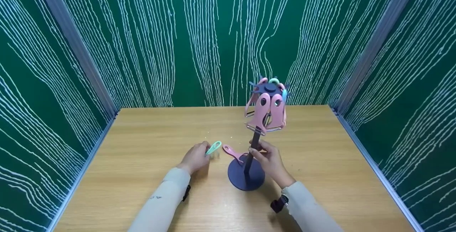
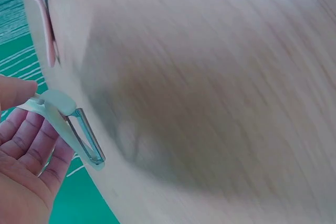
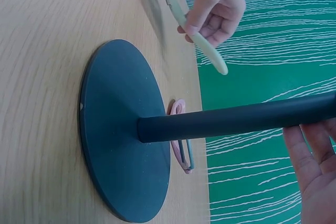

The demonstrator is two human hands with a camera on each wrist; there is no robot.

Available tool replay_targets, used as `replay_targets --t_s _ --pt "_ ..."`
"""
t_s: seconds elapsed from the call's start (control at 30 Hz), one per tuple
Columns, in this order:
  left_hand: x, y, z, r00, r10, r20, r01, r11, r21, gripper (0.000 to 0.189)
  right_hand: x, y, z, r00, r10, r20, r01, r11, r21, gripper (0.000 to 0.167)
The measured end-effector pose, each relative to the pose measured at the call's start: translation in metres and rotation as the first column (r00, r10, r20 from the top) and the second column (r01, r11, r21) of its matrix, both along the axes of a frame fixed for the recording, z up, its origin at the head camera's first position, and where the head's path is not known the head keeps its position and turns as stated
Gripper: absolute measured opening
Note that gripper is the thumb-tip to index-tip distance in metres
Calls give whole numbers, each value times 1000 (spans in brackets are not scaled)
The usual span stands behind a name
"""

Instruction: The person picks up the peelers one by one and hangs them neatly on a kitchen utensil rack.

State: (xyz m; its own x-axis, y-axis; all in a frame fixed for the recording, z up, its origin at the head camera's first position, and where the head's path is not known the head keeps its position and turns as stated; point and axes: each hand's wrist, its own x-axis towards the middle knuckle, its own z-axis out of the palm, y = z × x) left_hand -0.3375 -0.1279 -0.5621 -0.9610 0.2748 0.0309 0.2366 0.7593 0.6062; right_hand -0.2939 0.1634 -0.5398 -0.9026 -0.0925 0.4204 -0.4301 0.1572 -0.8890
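In the head view my left hand point(image 1: 195, 158) pinches a mint-green peeler point(image 1: 214, 148), its handle loop pointing away to the right. The left wrist view shows the peeler's metal blade point(image 2: 90, 134) beyond the fingers, over the table. My right hand point(image 1: 272, 161) grips the upright pole point(image 1: 248, 163) of a dark rotating-style stand, thumb in front and fingers behind. Its round base point(image 3: 123, 129) sits on the table. Pink peelers point(image 1: 261, 112) hang from the hooked top point(image 1: 270, 88), along with a mint and a blue one. A loose pink peeler point(image 1: 232, 152) lies just behind the base.
The wooden table point(image 1: 149, 135) is enclosed by green walls point(image 1: 199, 46) with white wavy lines. Metal posts point(image 1: 74, 39) stand at the corners. A few tiny pale specks dot the tabletop behind the left hand.
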Motion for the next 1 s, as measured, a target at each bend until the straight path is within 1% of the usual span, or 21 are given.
replay_targets --t_s 0.17,0.33,0.5,0.73,0.87,1.0 --pt "0 2 3 1000 -18 -15 19 999 46 21 0 0 0 1000 -2 -8 2 1000 -14 20" --pt "-1 4 2 998 -44 -42 45 998 41 16 0 0 1 1000 -2 -11 2 1000 -13 20" --pt "0 4 2 998 -30 -55 34 997 62 19 0 0 0 1000 0 -10 0 1000 -1 20" --pt "0 0 0 1000 -7 -31 10 996 92 20 0 0 0 1000 1 12 -1 1000 2 21" --pt "-2 -1 3 999 -2 -42 7 994 113 20 0 0 1 1000 -1 31 1 1000 -9 21" --pt "-2 -1 7 999 0 -43 6 992 129 25 0 -1 2 999 0 36 1 1000 -14 22"
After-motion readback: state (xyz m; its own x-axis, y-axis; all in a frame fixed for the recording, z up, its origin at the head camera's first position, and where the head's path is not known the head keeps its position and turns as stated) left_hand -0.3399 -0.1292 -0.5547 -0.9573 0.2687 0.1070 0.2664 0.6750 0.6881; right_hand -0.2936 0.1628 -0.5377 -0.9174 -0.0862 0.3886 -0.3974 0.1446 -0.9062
